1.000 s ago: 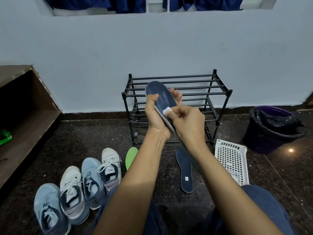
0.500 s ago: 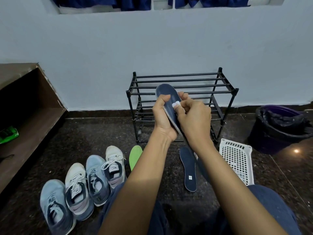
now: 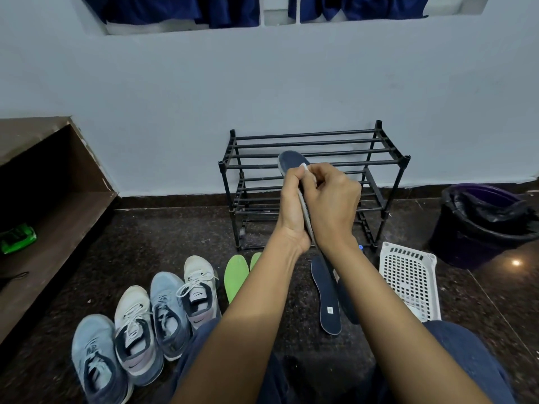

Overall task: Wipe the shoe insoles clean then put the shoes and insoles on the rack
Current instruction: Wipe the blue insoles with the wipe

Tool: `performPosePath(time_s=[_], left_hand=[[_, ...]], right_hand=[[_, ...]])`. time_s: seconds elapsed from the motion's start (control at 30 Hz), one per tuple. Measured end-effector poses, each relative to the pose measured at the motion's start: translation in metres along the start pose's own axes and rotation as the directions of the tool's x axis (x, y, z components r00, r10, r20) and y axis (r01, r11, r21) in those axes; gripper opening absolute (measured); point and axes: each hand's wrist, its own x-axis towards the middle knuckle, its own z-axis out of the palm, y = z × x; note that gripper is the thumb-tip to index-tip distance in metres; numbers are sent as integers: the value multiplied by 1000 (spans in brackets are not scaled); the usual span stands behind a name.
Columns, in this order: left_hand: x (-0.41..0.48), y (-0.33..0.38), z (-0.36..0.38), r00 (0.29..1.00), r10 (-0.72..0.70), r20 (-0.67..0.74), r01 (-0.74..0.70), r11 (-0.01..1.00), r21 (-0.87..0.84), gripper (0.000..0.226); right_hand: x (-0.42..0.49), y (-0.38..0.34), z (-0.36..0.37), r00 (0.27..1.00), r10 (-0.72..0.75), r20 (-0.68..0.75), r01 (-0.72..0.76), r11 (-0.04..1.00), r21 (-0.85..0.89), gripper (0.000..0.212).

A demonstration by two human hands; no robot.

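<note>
Your left hand [image 3: 291,211] raised mid-frame, forearm angled up from lower left, fingers and thumb wrapped round edge of insole [image 3: 291,160]. Insole held upright, toe up, in front of rack [image 3: 320,135], not on it. Your right hand [image 3: 332,205] curled, back toward camera, fingertips pinching white wipe [image 3: 304,167] against insole near toe. Four shoes [image 3: 163,304] in row on floor [image 3: 145,243] at left. Second insole [image 3: 326,293] and green insoles [image 3: 236,275] lie flat before rack. Small white label [image 3: 330,309] on second insole, print too small to read.
</note>
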Motion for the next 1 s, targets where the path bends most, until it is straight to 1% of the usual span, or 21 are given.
performPosePath(time_s=[0.07,0.13,0.23,0.33,0.43,0.5,0.53,0.63,0.7,0.77,0.83,0.9,1.0], left_hand=[[0,4,-2,1000,-2,0,2,998,-55,41],[1,8,-5,1000,-14,8,15,992,-125,36],[4,12,-7,999,-33,29,39,977,-208,43],[7,12,-9,1000,-30,-8,28,975,-219,46],[13,13,-10,995,32,-90,-48,981,-188,46],[14,14,-9,994,50,-98,-67,981,-180,45],[12,14,-7,995,43,-88,-58,983,-173,43],[5,8,-2,998,-15,-56,9,994,-110,45],[1,2,2,999,-27,-43,24,998,-64,52],[0,0,4,1000,-22,-22,21,998,-51,51],[-1,2,3,1000,-17,-15,16,998,-59,48],[0,6,-2,999,-37,-10,36,994,-99,48],[2,12,-4,998,-56,10,57,987,-151,47]], right_hand=[[0,-1,0,1000,-9,25,10,999,-42,22],[-3,-3,-2,998,-11,66,18,995,-102,22],[-8,-3,-4,988,22,151,5,985,-171,21],[-9,1,-6,976,86,199,-43,976,-213,23],[-12,4,-9,961,152,232,-94,965,-244,24],[-14,4,-8,962,152,226,-99,968,-229,21],[-13,3,-7,968,134,213,-92,976,-196,20],[-4,3,-1,990,59,125,-50,996,-73,19],[2,2,1,999,8,48,-5,998,-64,19],[4,2,1,999,-41,0,41,996,-78,19],[3,2,1,999,-48,20,49,995,-88,22],[3,0,-2,996,-21,91,33,991,-132,25],[-1,-2,-9,982,13,187,26,978,-205,22]])
